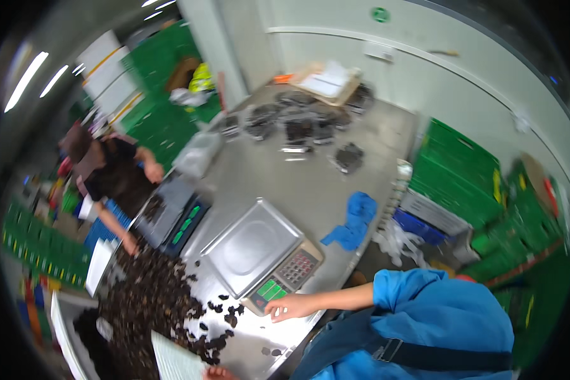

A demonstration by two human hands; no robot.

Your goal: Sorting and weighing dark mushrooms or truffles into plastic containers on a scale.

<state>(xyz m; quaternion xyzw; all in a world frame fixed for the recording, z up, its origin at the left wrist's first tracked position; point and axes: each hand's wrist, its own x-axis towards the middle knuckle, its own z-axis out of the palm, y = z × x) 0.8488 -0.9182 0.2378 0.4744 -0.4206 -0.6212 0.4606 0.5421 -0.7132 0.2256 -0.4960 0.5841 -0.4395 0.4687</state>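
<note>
Right hand [286, 308] is loosely spread by a scale [252, 246], left [218, 373] apparently pinching a tray [173, 359].

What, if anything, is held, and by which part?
Left hand appears to grip the white tray by its near end; the right hand, at the digital scale, holds nothing.

Beside the right hand [286, 308], the scale [314, 248] is cream, its pan [253, 244] silver. Pieces [149, 285] left of that hand are blackish brown, the tray [174, 359] by the left hand [218, 373] whitish.
</note>
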